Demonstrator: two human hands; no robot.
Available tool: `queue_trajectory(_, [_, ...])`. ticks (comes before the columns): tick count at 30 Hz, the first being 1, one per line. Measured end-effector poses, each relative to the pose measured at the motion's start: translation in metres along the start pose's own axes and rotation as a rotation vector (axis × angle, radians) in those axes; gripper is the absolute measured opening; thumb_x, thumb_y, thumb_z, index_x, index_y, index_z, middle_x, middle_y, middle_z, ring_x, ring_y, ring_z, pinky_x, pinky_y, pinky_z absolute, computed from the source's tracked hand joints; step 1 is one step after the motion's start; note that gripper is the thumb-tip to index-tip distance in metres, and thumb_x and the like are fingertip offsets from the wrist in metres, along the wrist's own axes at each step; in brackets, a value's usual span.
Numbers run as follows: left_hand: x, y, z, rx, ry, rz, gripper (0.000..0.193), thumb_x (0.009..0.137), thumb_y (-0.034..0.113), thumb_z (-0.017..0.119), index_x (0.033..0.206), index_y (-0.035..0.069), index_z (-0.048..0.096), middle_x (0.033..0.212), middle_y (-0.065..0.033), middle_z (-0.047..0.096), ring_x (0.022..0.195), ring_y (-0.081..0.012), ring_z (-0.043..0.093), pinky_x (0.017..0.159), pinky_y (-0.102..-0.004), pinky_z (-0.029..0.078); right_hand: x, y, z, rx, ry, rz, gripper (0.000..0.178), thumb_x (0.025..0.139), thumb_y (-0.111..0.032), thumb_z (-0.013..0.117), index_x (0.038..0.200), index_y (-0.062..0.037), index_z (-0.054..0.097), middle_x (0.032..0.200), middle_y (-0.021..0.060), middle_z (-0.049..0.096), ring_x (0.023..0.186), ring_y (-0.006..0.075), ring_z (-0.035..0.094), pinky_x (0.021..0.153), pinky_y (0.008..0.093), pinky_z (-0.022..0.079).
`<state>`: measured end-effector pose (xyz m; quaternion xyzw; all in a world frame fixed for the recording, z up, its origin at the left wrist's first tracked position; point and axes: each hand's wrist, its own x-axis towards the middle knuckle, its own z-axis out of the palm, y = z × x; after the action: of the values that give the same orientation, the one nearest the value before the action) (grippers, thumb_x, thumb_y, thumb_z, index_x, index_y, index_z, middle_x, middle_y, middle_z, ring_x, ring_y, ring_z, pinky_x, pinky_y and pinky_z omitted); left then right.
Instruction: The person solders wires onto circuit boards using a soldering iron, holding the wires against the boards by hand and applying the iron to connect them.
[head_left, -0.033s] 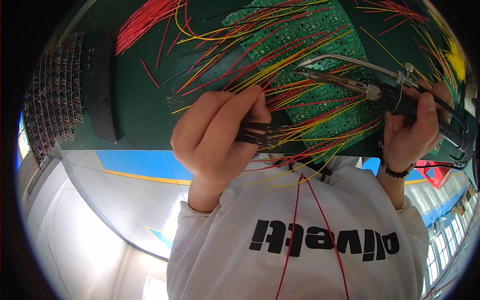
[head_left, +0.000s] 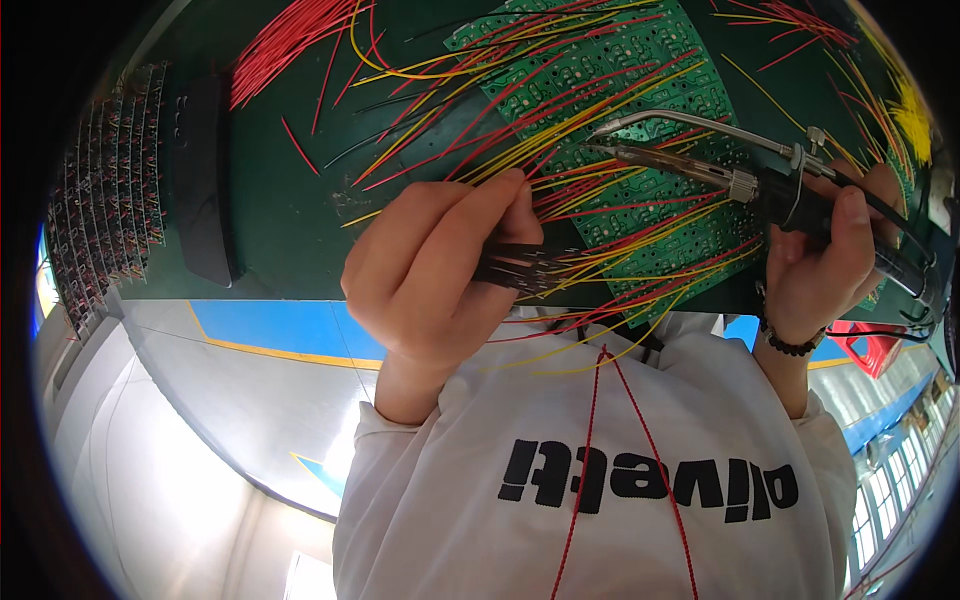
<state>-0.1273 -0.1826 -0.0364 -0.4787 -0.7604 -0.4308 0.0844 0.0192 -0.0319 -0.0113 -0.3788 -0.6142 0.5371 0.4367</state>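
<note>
Curled fingers of my left hand (head_left: 430, 270) hold a bundle of short black wires (head_left: 515, 268) with bare tips pointing toward the board. Its thumb and index finger are pinched together at the board's left side; whatever is between them is hidden. My right hand (head_left: 825, 255) grips a soldering iron (head_left: 780, 195), with a curved metal tube (head_left: 690, 118) fixed along it. The iron's tip hovers over a green circuit board panel (head_left: 650, 125), though contact cannot be told. Many red and yellow wires (head_left: 590, 115) fan out leftward from the panel, with a few black ones.
On the dark green table (head_left: 290, 220), loose red wires (head_left: 295, 45) are heaped at far left. A black tray-like strip (head_left: 203, 190) lies beside a stack of populated boards (head_left: 110, 190). More red wires (head_left: 795, 20) and a yellow wire bundle (head_left: 908, 120) sit at far right.
</note>
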Motion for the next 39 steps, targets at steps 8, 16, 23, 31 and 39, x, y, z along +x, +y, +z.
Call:
queue_trajectory(8, [-0.001,0.001,0.001,-0.026,-0.011,0.002,0.018,0.055,-0.002,0.070,0.071,0.002,0.062,0.059,-0.0044,0.053,0.048,-0.0152,0.053,0.040,-0.0233,0.041,-0.001,0.012,-0.005,-0.238,-0.057,-0.222,0.015,0.073,-0.010,0.057,0.072,0.0009,0.046,0.063,0.0044,0.047,0.042,0.0060,0.039,0.031,0.0190,0.030])
queue_trajectory(16, [-0.003,-0.003,0.004,-0.025,0.008,0.033,0.019,0.054,-0.003,0.070,0.072,0.001,0.063,0.058,-0.0049,0.052,0.048,-0.0159,0.052,0.041,-0.0239,0.042,-0.004,0.000,0.009,-0.008,0.028,0.051,0.018,0.074,-0.010,0.058,0.070,-0.0011,0.043,0.061,0.0041,0.046,0.038,0.0052,0.036,0.030,0.0182,0.028])
queue_trajectory(23, [-0.003,-0.002,0.004,-0.015,-0.002,0.027,0.019,0.054,-0.003,0.070,0.072,0.001,0.063,0.058,-0.0049,0.052,0.048,-0.0158,0.052,0.041,-0.0241,0.041,-0.004,-0.002,0.010,0.043,0.023,0.094,0.018,0.074,-0.010,0.057,0.070,-0.0022,0.042,0.060,0.0043,0.046,0.037,0.0054,0.034,0.030,0.0182,0.027])
queue_trajectory(31, [-0.003,-0.005,0.003,-0.016,-0.004,0.032,0.019,0.054,-0.002,0.070,0.071,0.001,0.062,0.058,-0.0047,0.052,0.048,-0.0158,0.052,0.041,-0.0241,0.041,-0.003,0.001,0.004,0.031,0.114,0.098,0.019,0.077,-0.017,0.052,0.071,-0.0023,0.041,0.056,0.0086,0.049,0.032,0.0094,0.035,0.028,0.0197,0.028])
queue_trajectory(39, [-0.001,-0.002,0.002,-0.011,-0.007,0.010,0.018,0.055,-0.001,0.070,0.072,0.002,0.063,0.059,-0.0043,0.052,0.048,-0.0155,0.052,0.041,-0.0242,0.041,-0.001,0.000,0.005,0.073,0.045,0.075,0.018,0.076,-0.016,0.051,0.072,-0.0016,0.042,0.056,0.0088,0.048,0.032,0.0088,0.034,0.028,0.0199,0.028])
